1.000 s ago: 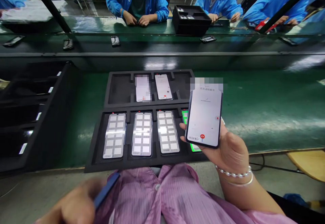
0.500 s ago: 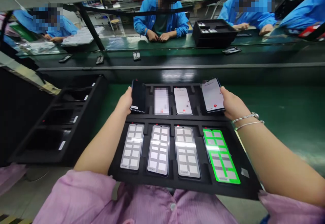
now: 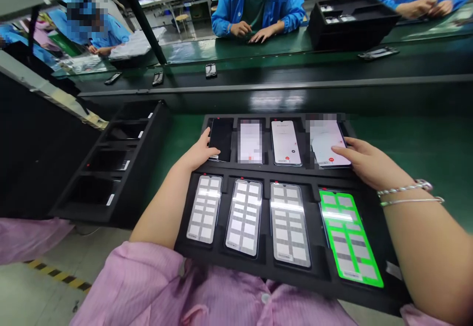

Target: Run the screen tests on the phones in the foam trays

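Observation:
A black tray [image 3: 254,171] with two rows of smartphones lies before me. My left hand [image 3: 199,152] is closed on the dark-screened phone [image 3: 223,136] at its far left, thumb over the lower screen and fingers at the left edge. At the far right, my right hand [image 3: 369,161] grips a phone with a white screen [image 3: 327,141], thumb on the glass and fingers round its right edge. Between them sit two lit phones, one being a white-screened phone [image 3: 285,141]. The near row has grey-and-white patterned phones [image 3: 244,217] and a green-screened phone [image 3: 351,240].
Another black tray [image 3: 138,168] of dark phones stands at left. Beyond a raised ledge [image 3: 258,85], small phone parts [image 3: 211,70] lie on the far line. Co-workers in blue [image 3: 258,8] sit opposite, near a black bin [image 3: 351,23]. A pink sleeve [image 3: 33,240] shows at left.
The two held phones, tilted up at the tray's outer ends before, now lie flatter in their slots. Both thumbs have come over the screens. The view has shifted, putting the tray farther right.

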`<action>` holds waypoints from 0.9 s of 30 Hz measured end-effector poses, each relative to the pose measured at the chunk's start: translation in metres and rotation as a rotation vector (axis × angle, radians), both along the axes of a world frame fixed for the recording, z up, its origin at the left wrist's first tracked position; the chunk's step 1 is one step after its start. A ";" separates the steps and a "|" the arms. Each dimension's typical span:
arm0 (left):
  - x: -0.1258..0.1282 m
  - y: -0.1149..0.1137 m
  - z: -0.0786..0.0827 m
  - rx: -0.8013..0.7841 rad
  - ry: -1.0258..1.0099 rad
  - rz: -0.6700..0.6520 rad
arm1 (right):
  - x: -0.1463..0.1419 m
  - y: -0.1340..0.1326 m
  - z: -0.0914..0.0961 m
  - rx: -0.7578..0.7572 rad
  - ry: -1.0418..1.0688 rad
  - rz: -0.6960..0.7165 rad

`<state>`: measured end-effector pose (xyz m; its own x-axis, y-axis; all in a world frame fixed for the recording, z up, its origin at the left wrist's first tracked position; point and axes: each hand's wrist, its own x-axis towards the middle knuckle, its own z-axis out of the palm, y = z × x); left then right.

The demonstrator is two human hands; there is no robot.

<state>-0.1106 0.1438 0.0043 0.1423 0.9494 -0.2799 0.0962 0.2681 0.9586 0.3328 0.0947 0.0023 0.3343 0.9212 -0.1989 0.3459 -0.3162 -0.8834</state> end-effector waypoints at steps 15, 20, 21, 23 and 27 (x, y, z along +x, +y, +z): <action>-0.001 0.004 -0.014 0.095 0.071 0.005 | 0.005 0.008 -0.011 -0.040 0.099 0.065; 0.000 0.003 -0.014 0.083 0.070 0.035 | 0.009 0.008 -0.012 -0.056 0.024 0.056; -0.001 0.001 -0.013 0.081 0.071 0.039 | 0.009 0.006 -0.010 -0.059 0.012 0.053; -0.001 -0.002 -0.009 0.089 0.113 0.063 | 0.008 0.002 -0.005 -0.054 -0.055 0.029; 0.014 -0.004 0.004 0.292 0.255 0.098 | -0.008 0.003 0.010 0.130 -0.296 0.010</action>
<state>-0.0966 0.1400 0.0085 0.0083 0.9999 -0.0108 0.3281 0.0075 0.9446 0.3253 0.0973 0.0121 0.3512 0.9359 0.0254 0.5963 -0.2026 -0.7768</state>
